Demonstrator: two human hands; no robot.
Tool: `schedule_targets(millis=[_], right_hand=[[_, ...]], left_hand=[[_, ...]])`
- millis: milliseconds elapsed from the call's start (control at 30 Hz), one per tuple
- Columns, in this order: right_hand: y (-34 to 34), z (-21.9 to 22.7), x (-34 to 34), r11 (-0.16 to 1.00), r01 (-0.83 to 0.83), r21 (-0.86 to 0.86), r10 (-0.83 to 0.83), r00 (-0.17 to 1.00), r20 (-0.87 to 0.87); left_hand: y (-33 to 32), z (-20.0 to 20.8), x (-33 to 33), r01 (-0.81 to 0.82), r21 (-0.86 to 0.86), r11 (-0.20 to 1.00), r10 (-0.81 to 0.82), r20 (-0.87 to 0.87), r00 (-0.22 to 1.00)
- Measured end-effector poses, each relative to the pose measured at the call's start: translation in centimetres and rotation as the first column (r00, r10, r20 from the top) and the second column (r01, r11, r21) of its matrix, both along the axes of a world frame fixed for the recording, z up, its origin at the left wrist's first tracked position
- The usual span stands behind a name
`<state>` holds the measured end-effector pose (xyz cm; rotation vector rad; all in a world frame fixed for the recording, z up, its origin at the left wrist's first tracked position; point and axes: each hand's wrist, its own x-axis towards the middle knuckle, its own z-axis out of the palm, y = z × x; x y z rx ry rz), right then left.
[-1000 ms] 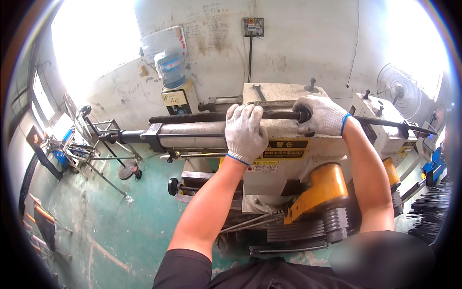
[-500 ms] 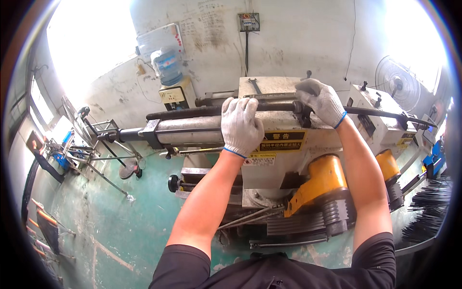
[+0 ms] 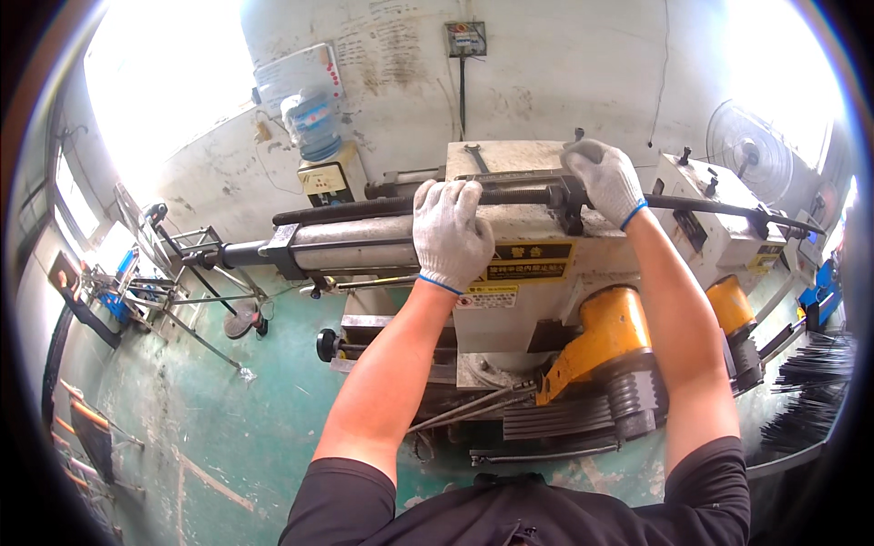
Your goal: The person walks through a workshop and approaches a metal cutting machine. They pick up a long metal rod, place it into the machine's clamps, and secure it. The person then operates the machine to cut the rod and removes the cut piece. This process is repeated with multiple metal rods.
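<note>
A long black threaded rod [image 3: 514, 197] runs across the top of a pale machine [image 3: 523, 314]. My left hand [image 3: 452, 229], in a white knitted glove with a blue cuff, has its fingers curled over the rod. The rod passes into a dark bracket [image 3: 570, 207] to the right. My right hand [image 3: 605, 180], gloved alike, is beside the top of this bracket with its fingers bent together. What lies between those fingertips is hidden. An open-ended wrench [image 3: 477, 158] rests on the machine top behind the rod.
Below are yellow motor housings [image 3: 614, 320] with black ribbed sleeves. A water dispenser [image 3: 330, 177] stands by the wall, and a fan [image 3: 748, 155] at the right. Bundled black rods [image 3: 810, 382] lie at far right. A metal frame [image 3: 196, 282] stands left on the green floor.
My right hand has shifted slightly right and away from me, showing more of the bracket. The left hand keeps its place on the rod. The whole view has tilted a little.
</note>
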<state>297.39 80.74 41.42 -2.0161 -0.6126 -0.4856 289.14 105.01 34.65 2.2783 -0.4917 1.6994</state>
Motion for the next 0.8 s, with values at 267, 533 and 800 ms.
schedule_targets(millis=[267, 533, 800], right_hand=[[1.0, 1.0, -2.6, 0.944, -0.084, -0.320, 0.105, 0.993, 0.049], [0.8, 0.4, -2.3, 0.929, -0.031, -0.368, 0.102, 0.979, 0.175], [0.9, 1.1, -1.8, 0.989, -0.121, -0.085, 0.103, 0.976, -0.193]], left_hand=[[0.5, -0.3, -0.1, -0.014, 0.006, 1.000, 0.014, -0.008, 1.000], [0.3, 0.3, -0.4, 0.001, 0.022, 1.000, -0.001, 0.012, 1.000], [0.5, 0.0, 0.0, -0.035, 0.055, 0.998, 0.034, 0.024, 0.999]])
